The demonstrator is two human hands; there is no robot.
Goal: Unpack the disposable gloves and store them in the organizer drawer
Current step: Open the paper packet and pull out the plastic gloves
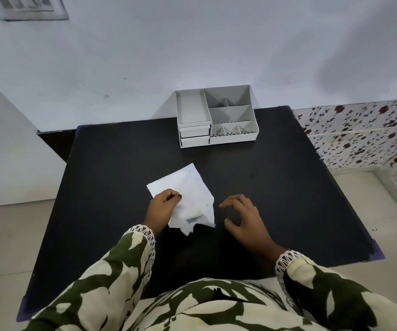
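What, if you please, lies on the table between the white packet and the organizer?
Nothing: in the head view only bare black table shows between the white packet and the organizer.

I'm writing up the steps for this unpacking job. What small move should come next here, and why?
Probably bring the right hand across to the white packet and pull it open. The left hand already grips the packet, the right is free beside it, and both organizer drawers look closed.
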